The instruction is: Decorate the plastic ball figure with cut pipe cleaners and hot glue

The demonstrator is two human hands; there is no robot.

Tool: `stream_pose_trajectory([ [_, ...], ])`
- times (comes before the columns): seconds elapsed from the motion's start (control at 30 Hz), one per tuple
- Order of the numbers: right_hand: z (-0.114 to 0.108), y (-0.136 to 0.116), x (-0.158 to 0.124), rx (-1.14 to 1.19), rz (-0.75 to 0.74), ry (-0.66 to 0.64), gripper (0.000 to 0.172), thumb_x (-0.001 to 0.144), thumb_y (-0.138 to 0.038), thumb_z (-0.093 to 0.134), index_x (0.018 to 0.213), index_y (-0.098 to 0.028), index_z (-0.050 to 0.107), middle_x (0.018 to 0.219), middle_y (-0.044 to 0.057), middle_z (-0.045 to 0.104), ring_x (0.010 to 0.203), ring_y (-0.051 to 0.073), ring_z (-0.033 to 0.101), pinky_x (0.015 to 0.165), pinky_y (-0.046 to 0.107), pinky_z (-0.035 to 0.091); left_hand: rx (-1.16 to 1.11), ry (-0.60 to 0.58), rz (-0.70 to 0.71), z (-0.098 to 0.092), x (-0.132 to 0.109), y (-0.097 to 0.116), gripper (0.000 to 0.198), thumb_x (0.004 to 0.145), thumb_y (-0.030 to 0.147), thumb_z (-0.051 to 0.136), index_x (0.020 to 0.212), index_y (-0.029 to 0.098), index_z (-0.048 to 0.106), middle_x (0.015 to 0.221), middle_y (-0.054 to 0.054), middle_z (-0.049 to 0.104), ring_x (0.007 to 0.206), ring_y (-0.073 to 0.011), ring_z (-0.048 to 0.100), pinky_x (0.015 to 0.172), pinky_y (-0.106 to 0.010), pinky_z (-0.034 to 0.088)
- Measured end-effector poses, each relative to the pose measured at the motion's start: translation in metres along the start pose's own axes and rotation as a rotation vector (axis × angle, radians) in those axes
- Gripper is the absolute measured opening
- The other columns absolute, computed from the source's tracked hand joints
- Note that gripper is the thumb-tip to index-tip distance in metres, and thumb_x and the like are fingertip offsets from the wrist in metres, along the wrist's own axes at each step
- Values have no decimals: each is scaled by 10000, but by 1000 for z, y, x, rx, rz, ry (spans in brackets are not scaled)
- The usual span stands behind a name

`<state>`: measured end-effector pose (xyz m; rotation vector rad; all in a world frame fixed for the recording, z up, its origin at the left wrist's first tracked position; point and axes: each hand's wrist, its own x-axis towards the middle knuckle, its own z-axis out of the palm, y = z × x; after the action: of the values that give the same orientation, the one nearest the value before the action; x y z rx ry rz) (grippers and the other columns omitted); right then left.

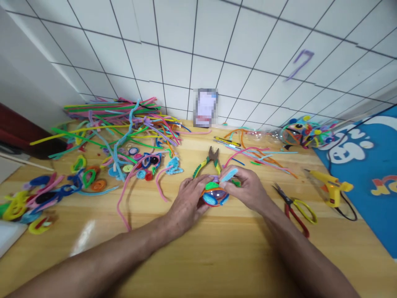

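Note:
Both my hands meet at the middle of a wooden table (217, 256). Between them sits a clear ball (214, 195) decorated with coloured pipe-cleaner coils. My left hand (189, 200) wraps its fingers round the ball's left side. My right hand (245, 186) holds the ball's right side and pinches a light blue pipe-cleaner piece (229, 174) on top of it. Pliers with yellow-green handles (208, 161) lie just behind my hands.
A big heap of coloured pipe cleaners (124, 124) and coiled shapes (46, 194) covers the left. Scissors (294, 207) and a yellow glue gun (331, 188) lie on the right. A decorated clear ball (300, 130) rests at the back right. A tiled wall (217, 49) stands behind.

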<state>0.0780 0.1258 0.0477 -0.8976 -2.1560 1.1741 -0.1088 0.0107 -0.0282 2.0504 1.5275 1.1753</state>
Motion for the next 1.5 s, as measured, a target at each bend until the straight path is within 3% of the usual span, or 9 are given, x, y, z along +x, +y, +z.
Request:
stream_pose_trajectory([
  [0.3,3,-2,3,42,-41,9,163,813,-358,737,809,-195,729,779,13,744,717,158,678,688,261,543,4,0,7,1,2,-4,659,884,141,767,1470,268,492,1514,-127,635,1422,-292,597,1144,-469,455],
  [1.5,1,3,7,60,-64,23,179,779,-365,744,758,-200,680,721,-10,702,678,147,633,676,273,522,38,12,12,2,2,-10,590,885,208,797,1413,244,534,1429,-124,681,1367,-317,629,1143,-499,460],
])
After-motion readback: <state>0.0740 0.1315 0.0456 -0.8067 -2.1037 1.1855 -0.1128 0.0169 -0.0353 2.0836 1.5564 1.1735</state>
